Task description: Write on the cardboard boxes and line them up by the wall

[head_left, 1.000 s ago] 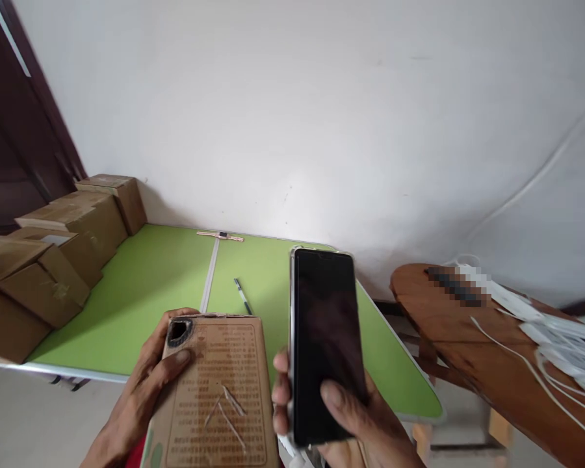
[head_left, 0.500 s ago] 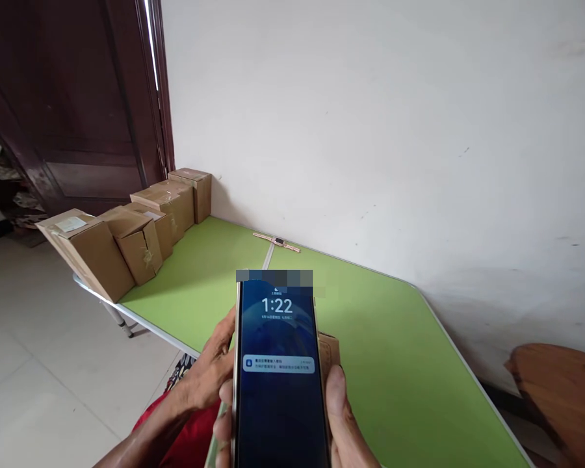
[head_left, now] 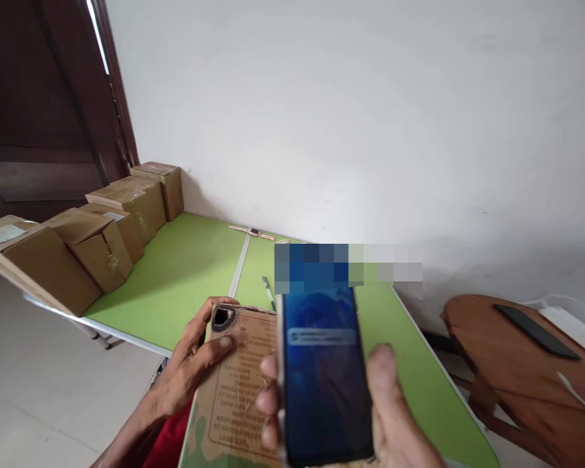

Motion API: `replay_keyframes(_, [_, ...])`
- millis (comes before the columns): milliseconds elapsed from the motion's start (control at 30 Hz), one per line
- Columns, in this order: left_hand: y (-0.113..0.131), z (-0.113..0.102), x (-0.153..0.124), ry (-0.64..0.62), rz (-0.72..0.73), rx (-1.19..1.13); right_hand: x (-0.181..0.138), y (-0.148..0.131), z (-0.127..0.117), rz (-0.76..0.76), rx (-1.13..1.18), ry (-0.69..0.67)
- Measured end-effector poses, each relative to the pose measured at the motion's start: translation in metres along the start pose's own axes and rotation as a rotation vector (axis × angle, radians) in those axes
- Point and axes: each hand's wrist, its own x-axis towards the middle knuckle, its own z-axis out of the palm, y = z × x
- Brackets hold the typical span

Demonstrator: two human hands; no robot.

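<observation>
1. Legible text: none in this view.
2. Box [head_left: 241,396]: many short lines of brown print, set inside a thin brown border [head_left: 213,409]. Characters too small and soft to make out; the phone covers the right side.
3. Phone [head_left: 326,396]: pale notice bar [head_left: 320,337] across the lit blue screen. Writing on it smeared by blur, unreadable. Top of screen pixelated; content there cannot be told.
4. Nearest carton [head_left: 53,270], far left: pale label [head_left: 4,234] on its top. Any marks too faint to read.
5. Watch [head_left: 254,232], by the wall: dark face, too small to read.
</observation>
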Motion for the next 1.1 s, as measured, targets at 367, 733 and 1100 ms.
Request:
replay_keyframes(367, [0.006, 0.005, -0.005, 0.178, -0.133, 0.183, 0.085, -0.071, -0.178, -0.400, -0.189, 0.863])
replay_keyframes(733, [0.004, 0.005, 0.003, 0.155, -0.101, 0.200, 0.141, -0.077, -0.280, -0.250, -0.350, 1.150])
replay_keyframes(1100, [0.003, 0.002, 0.000, 0.089, -0.129, 0.116, 0.151, -0.073, -0.297, -0.030, -1.137, 1.261])
